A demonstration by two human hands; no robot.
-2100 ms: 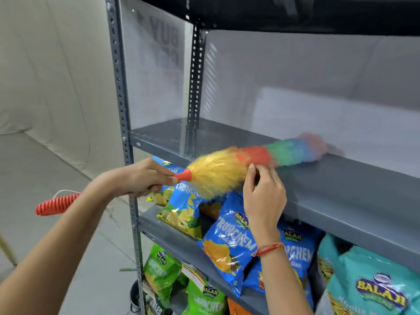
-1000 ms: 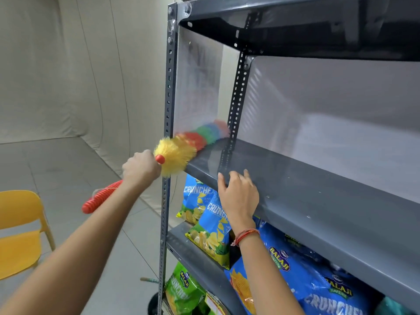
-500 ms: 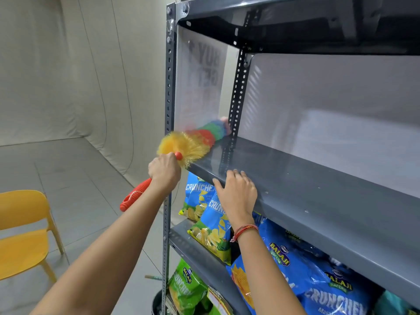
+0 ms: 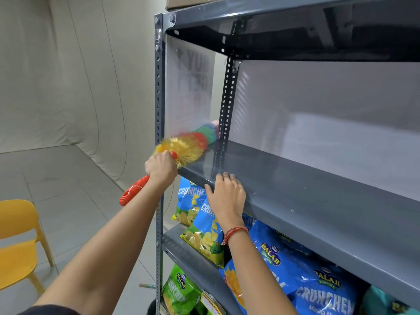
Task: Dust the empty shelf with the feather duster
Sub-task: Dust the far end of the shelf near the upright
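The empty grey metal shelf [image 4: 318, 201] runs from the left upright toward the lower right. A feather duster [image 4: 188, 146] with yellow, red, green and blue fibres lies along the shelf's left end, its tip near the rear upright. My left hand [image 4: 160, 167] is shut on its ribbed red handle [image 4: 134, 189], which sticks out down and left. My right hand [image 4: 225, 196] rests palm down on the shelf's front edge, fingers spread, holding nothing.
Blue and green snack bags [image 4: 204, 228] fill the shelves below. A dark shelf [image 4: 295, 30] hangs overhead. The grey front upright [image 4: 159, 110] stands beside my left hand. A yellow chair [image 4: 16, 244] sits on the tiled floor at left.
The duster swept from the shelf's middle to its left end. My left hand has moved closer to the upright. My right hand shifted from the fibres to the shelf's front edge.
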